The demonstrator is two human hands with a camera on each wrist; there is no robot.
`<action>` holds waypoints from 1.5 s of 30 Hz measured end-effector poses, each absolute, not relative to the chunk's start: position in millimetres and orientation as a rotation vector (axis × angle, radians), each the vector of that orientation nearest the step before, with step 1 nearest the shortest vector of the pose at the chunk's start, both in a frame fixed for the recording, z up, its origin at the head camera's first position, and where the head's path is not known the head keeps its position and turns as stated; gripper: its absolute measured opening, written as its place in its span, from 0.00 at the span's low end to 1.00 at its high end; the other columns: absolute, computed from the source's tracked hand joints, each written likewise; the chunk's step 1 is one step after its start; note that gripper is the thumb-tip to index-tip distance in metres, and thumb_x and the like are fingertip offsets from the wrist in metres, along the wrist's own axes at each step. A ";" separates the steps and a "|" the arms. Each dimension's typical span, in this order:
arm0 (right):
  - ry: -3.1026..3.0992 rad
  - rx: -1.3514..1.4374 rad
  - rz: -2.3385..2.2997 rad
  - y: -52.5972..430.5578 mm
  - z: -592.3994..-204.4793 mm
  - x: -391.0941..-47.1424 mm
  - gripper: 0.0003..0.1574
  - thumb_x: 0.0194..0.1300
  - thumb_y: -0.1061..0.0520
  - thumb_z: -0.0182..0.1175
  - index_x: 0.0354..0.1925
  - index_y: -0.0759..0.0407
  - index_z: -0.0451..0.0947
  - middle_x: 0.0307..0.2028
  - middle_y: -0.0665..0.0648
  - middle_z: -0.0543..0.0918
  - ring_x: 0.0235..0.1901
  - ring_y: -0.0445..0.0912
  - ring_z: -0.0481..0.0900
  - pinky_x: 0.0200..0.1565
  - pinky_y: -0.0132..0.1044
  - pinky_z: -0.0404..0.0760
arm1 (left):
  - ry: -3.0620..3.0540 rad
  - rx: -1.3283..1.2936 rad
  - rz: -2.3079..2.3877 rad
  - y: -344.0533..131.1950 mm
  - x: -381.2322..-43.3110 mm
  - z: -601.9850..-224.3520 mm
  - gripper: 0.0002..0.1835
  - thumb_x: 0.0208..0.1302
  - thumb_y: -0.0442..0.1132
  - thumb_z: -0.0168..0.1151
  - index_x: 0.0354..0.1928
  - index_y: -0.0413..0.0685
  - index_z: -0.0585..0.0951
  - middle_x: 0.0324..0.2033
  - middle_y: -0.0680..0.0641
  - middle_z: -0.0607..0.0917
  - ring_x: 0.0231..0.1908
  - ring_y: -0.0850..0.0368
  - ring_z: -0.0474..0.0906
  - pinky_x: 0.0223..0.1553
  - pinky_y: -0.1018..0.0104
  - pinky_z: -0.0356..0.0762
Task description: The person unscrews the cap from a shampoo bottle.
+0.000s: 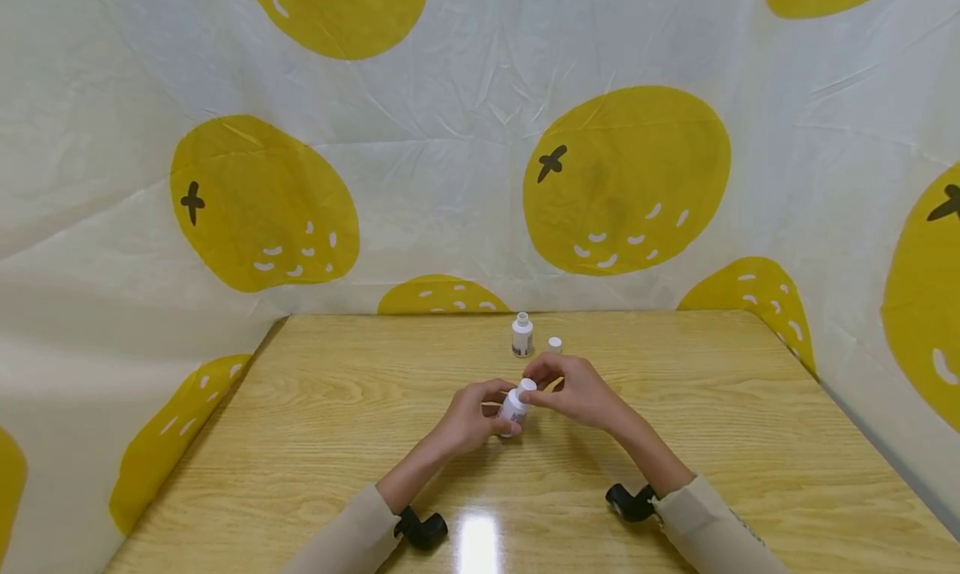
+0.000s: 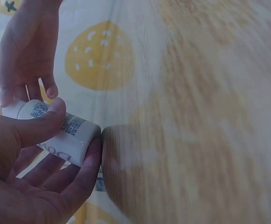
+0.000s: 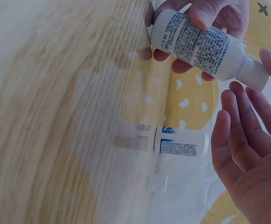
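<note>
My left hand (image 1: 463, 421) grips the body of a small white bottle (image 3: 198, 46), thumb on one side and fingers round the other. The bottle is tilted, its base low over the table and its top leaning right. A white cap (image 3: 253, 73) sits at the bottle's neck. My right hand (image 1: 583, 393) pinches this cap between thumb and forefinger, the other fingers spread beside it. Dense dark print covers the bottle's label in the right wrist view. In the left wrist view the left thumb (image 2: 44, 122) lies across the bottle and hides part of it.
A second white bottle (image 1: 522, 341) stands upright, uncapped, near the table's back edge. To its right a loose white cap (image 1: 555, 343) sits on the wooden table (image 1: 337, 407). A white curtain (image 1: 442, 191) with yellow fruit shapes hangs behind and at the sides.
</note>
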State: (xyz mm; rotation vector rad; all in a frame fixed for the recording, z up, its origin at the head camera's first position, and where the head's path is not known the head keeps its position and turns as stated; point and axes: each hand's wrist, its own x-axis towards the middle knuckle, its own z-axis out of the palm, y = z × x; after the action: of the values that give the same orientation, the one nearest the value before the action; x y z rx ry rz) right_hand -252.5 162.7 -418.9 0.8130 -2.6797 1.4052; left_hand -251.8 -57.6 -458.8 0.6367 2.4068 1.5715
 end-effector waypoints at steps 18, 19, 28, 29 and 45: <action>-2.693 0.795 1.410 163.7 -419.3 -251.8 0.13 0.64 0.51 0.74 0.43 0.55 0.85 0.37 0.51 0.87 0.39 0.43 0.83 0.42 0.39 0.86 | 2.408 0.626 1.572 -57.8 -250.9 -460.6 0.25 0.60 0.30 0.75 0.60 0.47 0.83 0.56 0.39 0.85 0.56 0.42 0.84 0.56 0.52 0.87; -2.694 0.797 1.412 163.6 -419.2 -251.7 0.13 0.64 0.51 0.73 0.43 0.55 0.85 0.37 0.51 0.87 0.39 0.43 0.83 0.42 0.39 0.86 | 2.408 0.623 1.572 -57.8 -250.7 -460.6 0.25 0.60 0.30 0.75 0.60 0.47 0.83 0.56 0.39 0.85 0.56 0.41 0.84 0.56 0.52 0.87; -2.700 0.821 1.424 163.5 -416.2 -250.4 0.12 0.65 0.53 0.72 0.44 0.56 0.85 0.38 0.52 0.87 0.40 0.45 0.83 0.41 0.40 0.87 | 2.405 0.622 1.577 -57.6 -250.9 -460.9 0.25 0.60 0.29 0.75 0.60 0.47 0.83 0.55 0.38 0.85 0.55 0.41 0.85 0.55 0.51 0.87; -2.699 0.821 1.423 163.6 -416.1 -250.4 0.12 0.65 0.53 0.73 0.44 0.56 0.85 0.39 0.52 0.87 0.40 0.45 0.83 0.41 0.40 0.87 | 2.403 0.624 1.579 -57.6 -251.0 -461.0 0.25 0.60 0.29 0.75 0.60 0.47 0.83 0.55 0.38 0.85 0.55 0.41 0.85 0.55 0.51 0.87; -2.705 0.844 1.423 164.4 -417.4 -252.1 0.14 0.65 0.53 0.72 0.46 0.57 0.85 0.39 0.53 0.88 0.40 0.44 0.83 0.41 0.39 0.87 | 2.365 0.625 1.609 -58.3 -248.9 -459.1 0.24 0.60 0.28 0.74 0.59 0.47 0.83 0.56 0.38 0.85 0.55 0.40 0.85 0.54 0.50 0.87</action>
State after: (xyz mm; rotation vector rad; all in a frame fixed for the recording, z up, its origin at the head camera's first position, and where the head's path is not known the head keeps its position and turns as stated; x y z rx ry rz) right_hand -252.1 164.4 -417.4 0.8439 -2.7051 1.4227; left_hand -248.9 -58.3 -459.1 0.6251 2.3655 1.6090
